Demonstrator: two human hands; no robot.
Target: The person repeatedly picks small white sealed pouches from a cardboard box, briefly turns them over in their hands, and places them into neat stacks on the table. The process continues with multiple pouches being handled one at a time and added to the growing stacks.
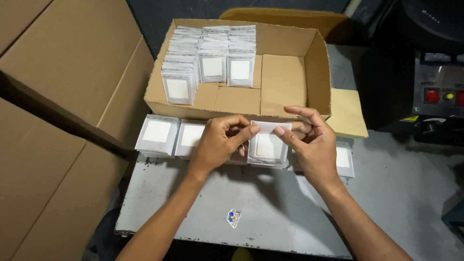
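Both hands meet over the middle of the grey surface (270, 208), just in front of an open cardboard box (282, 82). Between them is a small stack of packets (268, 147): flat, square, clear-edged sachets, each with a pale white square pad showing in the centre and a whitish band along the top. The stack stands a little raised at its upper edge, its bottom resting low near the surface, between the two palms.

The left hand (218, 141) has its grip closed on the stack's upper left corner, thumb and forefinger pinched on the top band. The right hand (311, 142) pinches the upper right corner in the same way, thumb on the front, the other fingers spread and partly curled behind. So each grip is clamped on the same stack, one at either corner.

Other packets of the same kind lie flat on the surface in a row along the box's front wall: two piles to the left (157, 133) of the left hand and another pile at the right (344, 158), partly hidden behind the right wrist. Inside the box, more packets stand upright in tight rows (212, 53) filling its left half; the right half shows bare cardboard flaps.

A small colourful sticker (234, 218) sits on the surface near its front edge. Large cardboard cartons (58, 96) stand to the left, and a dark machine with red and yellow buttons (437, 92) is at the right.
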